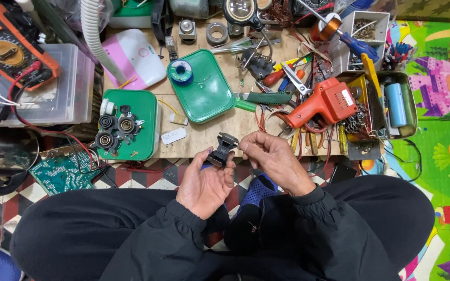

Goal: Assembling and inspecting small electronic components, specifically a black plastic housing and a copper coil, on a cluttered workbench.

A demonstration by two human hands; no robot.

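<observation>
Holding a small black part above the lap, the left hand has its grip pinching it at the worktop edge; the right hand has its fingers pressed together just beside it, near 2 green trays

Small black matt plastic part with dull metal contacts; glossy green plastic tray lids; bare pale wooden board; smooth orange plastic soldering gun at right; matt black cloth sleeves below.
</observation>
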